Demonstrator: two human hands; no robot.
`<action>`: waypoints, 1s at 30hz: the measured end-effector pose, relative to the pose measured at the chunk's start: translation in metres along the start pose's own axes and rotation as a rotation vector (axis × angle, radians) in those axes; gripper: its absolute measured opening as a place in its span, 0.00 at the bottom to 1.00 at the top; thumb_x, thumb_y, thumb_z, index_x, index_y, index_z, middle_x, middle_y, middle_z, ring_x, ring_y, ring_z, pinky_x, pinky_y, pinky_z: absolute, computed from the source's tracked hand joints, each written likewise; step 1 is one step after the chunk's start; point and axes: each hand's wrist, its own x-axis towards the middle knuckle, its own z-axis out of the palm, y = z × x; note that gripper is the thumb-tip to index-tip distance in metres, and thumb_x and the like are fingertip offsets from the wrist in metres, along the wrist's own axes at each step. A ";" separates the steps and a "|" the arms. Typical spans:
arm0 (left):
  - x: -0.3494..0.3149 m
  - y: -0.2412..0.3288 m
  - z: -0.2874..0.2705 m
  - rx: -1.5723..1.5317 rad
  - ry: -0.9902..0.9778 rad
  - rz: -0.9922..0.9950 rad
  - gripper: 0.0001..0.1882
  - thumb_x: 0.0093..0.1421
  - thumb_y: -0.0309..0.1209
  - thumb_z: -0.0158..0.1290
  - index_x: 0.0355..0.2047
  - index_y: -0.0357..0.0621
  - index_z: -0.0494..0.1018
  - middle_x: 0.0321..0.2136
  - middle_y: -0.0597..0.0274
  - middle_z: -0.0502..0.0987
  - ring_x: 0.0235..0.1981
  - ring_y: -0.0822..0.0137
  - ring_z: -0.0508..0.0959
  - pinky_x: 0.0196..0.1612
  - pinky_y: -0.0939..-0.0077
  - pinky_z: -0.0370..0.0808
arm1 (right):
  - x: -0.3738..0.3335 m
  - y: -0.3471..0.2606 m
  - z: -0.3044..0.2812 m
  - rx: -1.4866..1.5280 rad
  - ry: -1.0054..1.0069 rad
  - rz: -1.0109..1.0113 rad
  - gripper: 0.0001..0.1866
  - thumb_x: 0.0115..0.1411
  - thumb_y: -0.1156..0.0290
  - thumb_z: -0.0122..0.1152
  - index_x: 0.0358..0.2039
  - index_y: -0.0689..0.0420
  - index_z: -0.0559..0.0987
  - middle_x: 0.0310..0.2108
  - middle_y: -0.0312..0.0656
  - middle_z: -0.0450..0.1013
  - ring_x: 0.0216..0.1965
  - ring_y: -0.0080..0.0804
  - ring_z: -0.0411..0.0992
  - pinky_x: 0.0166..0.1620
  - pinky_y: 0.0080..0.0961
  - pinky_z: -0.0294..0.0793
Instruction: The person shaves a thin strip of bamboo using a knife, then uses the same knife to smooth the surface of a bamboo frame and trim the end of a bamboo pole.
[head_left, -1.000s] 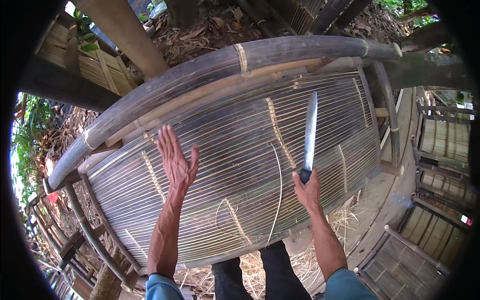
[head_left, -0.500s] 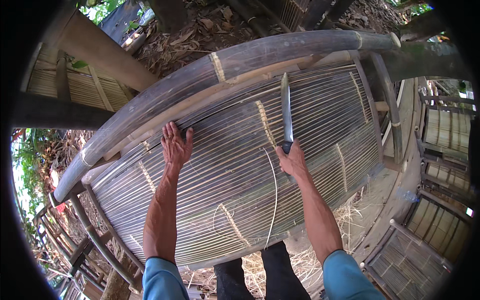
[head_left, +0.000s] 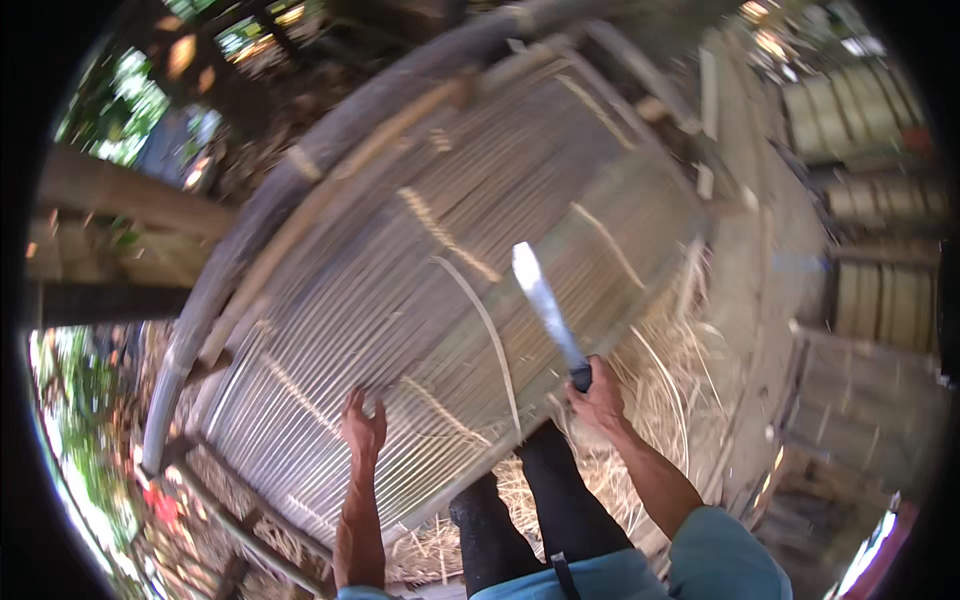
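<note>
Before me is a bamboo bench with a slatted seat (head_left: 330, 310), its thin slats crossed by pale bindings. My right hand (head_left: 603, 398) grips the dark handle of a long knife (head_left: 548, 305) near the front edge of the seat. Its bright blade points away from me and slightly left, over the slats. My left hand (head_left: 363, 424) is open over the left part of the seat, thumb apart from the fingers; blur hides whether it touches the slats. Between the hands a thin pale strip (head_left: 490, 325) lies in a curve across the seat.
A thick dark bamboo rail (head_left: 250, 225) runs along the bench's far side. Straw (head_left: 650, 390) litters the ground by the front edge, close to my legs (head_left: 555, 490). Woven bamboo panels (head_left: 850, 390) stand at the right, and a thick post (head_left: 130, 190) at the left.
My view has swung round, tilting and blurring the bench. The left hand has come back from the far side of the seat; the right hand has drawn the knife back towards me.
</note>
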 end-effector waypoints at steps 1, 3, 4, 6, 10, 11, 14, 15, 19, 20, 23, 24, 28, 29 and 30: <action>-0.020 0.004 0.001 -0.090 -0.009 0.052 0.24 0.57 0.36 0.61 0.49 0.31 0.78 0.52 0.31 0.76 0.55 0.38 0.75 0.58 0.52 0.73 | -0.028 0.015 -0.003 -0.022 -0.031 0.166 0.23 0.55 0.55 0.69 0.45 0.53 0.73 0.32 0.54 0.78 0.38 0.60 0.78 0.40 0.54 0.76; -0.059 0.016 0.001 0.030 -0.087 -0.053 0.20 0.58 0.35 0.59 0.46 0.30 0.79 0.41 0.34 0.81 0.43 0.36 0.81 0.48 0.51 0.78 | -0.081 0.041 -0.003 -0.037 -0.061 0.275 0.24 0.55 0.54 0.70 0.45 0.54 0.73 0.33 0.54 0.79 0.38 0.59 0.79 0.40 0.52 0.77; -0.076 0.020 -0.002 -0.001 -0.090 -0.011 0.19 0.59 0.34 0.58 0.44 0.30 0.80 0.37 0.36 0.82 0.38 0.39 0.83 0.45 0.51 0.79 | -0.107 0.052 0.002 0.099 -0.027 0.306 0.25 0.54 0.54 0.71 0.44 0.55 0.73 0.32 0.54 0.79 0.37 0.58 0.79 0.40 0.49 0.78; -0.099 0.029 -0.007 -0.015 -0.185 -0.019 0.17 0.60 0.34 0.56 0.41 0.30 0.81 0.30 0.40 0.84 0.32 0.44 0.85 0.39 0.54 0.81 | -0.155 0.071 0.013 0.217 0.043 0.357 0.24 0.54 0.55 0.71 0.44 0.56 0.73 0.32 0.54 0.79 0.36 0.57 0.79 0.40 0.48 0.78; -0.132 0.040 -0.012 0.031 -0.296 0.036 0.18 0.60 0.35 0.55 0.41 0.32 0.82 0.30 0.42 0.84 0.32 0.50 0.86 0.38 0.61 0.82 | -0.228 0.122 0.037 0.357 0.093 0.553 0.25 0.53 0.55 0.73 0.43 0.58 0.74 0.34 0.55 0.79 0.39 0.56 0.79 0.42 0.45 0.78; -0.136 0.043 -0.011 0.088 -0.347 0.004 0.17 0.60 0.35 0.55 0.41 0.32 0.82 0.30 0.42 0.84 0.33 0.50 0.87 0.38 0.62 0.83 | -0.246 0.135 0.042 0.362 0.089 0.654 0.26 0.53 0.55 0.73 0.44 0.58 0.75 0.35 0.55 0.79 0.40 0.56 0.79 0.43 0.45 0.78; -0.148 0.054 -0.005 0.116 -0.424 0.071 0.16 0.59 0.34 0.56 0.40 0.33 0.82 0.29 0.42 0.84 0.32 0.52 0.87 0.37 0.63 0.83 | -0.301 0.171 0.060 0.444 0.169 0.804 0.26 0.51 0.55 0.75 0.41 0.59 0.75 0.33 0.54 0.78 0.38 0.54 0.78 0.41 0.45 0.76; -0.151 0.058 -0.002 0.123 -0.431 0.087 0.16 0.59 0.34 0.56 0.40 0.34 0.82 0.28 0.43 0.84 0.31 0.52 0.87 0.36 0.64 0.83 | -0.321 0.181 0.067 0.447 0.145 0.879 0.26 0.51 0.55 0.74 0.43 0.59 0.75 0.36 0.56 0.79 0.41 0.56 0.79 0.44 0.46 0.77; -0.156 0.084 0.009 0.116 -0.448 0.135 0.17 0.59 0.38 0.59 0.38 0.35 0.83 0.28 0.47 0.84 0.30 0.58 0.85 0.36 0.65 0.81 | -0.402 0.206 0.093 0.567 0.201 1.062 0.25 0.48 0.57 0.74 0.40 0.60 0.76 0.33 0.52 0.79 0.38 0.55 0.79 0.45 0.46 0.77; -0.155 0.091 0.013 0.090 -0.459 0.230 0.16 0.59 0.38 0.59 0.38 0.35 0.83 0.27 0.48 0.84 0.29 0.58 0.85 0.36 0.66 0.80 | -0.419 0.209 0.101 0.590 0.222 1.091 0.25 0.47 0.58 0.74 0.39 0.61 0.76 0.33 0.52 0.79 0.38 0.54 0.79 0.45 0.45 0.77; -0.161 0.114 0.018 0.269 -0.433 0.354 0.14 0.58 0.36 0.60 0.39 0.40 0.82 0.26 0.49 0.84 0.27 0.56 0.85 0.35 0.64 0.81 | -0.468 0.213 0.117 0.551 0.297 1.190 0.23 0.44 0.61 0.77 0.34 0.61 0.77 0.26 0.45 0.76 0.31 0.40 0.77 0.38 0.39 0.76; -0.163 0.122 0.017 0.115 -0.455 0.383 0.14 0.58 0.37 0.61 0.40 0.41 0.82 0.26 0.50 0.84 0.26 0.55 0.84 0.37 0.61 0.79 | -0.480 0.215 0.119 0.641 0.329 1.182 0.22 0.44 0.63 0.77 0.34 0.61 0.77 0.27 0.44 0.76 0.31 0.39 0.76 0.39 0.39 0.76; -0.185 0.166 0.027 0.161 -0.432 0.557 0.14 0.58 0.40 0.61 0.38 0.43 0.83 0.27 0.51 0.84 0.29 0.53 0.84 0.36 0.62 0.79 | -0.510 0.226 0.119 0.673 0.349 1.214 0.22 0.44 0.62 0.75 0.34 0.62 0.77 0.28 0.48 0.78 0.33 0.44 0.79 0.40 0.43 0.77; -0.194 0.180 0.030 0.140 -0.429 0.648 0.14 0.59 0.40 0.61 0.38 0.43 0.83 0.27 0.50 0.84 0.29 0.53 0.84 0.35 0.62 0.80 | -0.514 0.230 0.117 0.648 0.355 1.189 0.21 0.44 0.62 0.76 0.34 0.62 0.78 0.28 0.48 0.78 0.32 0.45 0.78 0.40 0.43 0.76; -0.206 0.192 0.031 0.172 -0.408 0.628 0.14 0.59 0.40 0.61 0.38 0.42 0.83 0.27 0.50 0.84 0.30 0.54 0.85 0.35 0.63 0.80 | -0.518 0.233 0.115 0.642 0.362 1.133 0.22 0.44 0.62 0.76 0.34 0.62 0.78 0.28 0.48 0.77 0.31 0.45 0.78 0.39 0.43 0.76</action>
